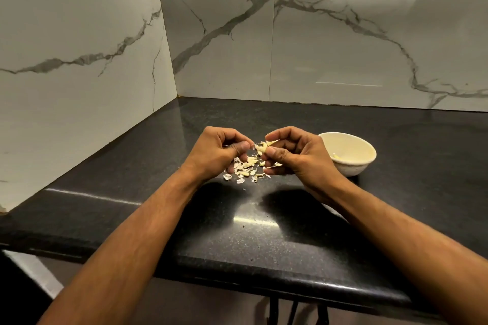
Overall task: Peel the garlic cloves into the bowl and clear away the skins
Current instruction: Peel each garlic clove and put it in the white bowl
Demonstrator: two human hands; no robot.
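Right hand pinches a half-peeled clove; left hand, fingers curled, nips its skin. Skins litter the counter; bowl right, partly hidden.

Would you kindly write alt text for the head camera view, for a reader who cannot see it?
Two bare hands peel a garlic clove above a black counter: the right hand pinches it, the left hand pulls at its skin. Loose skins lie below; a cream bowl sits to the right.
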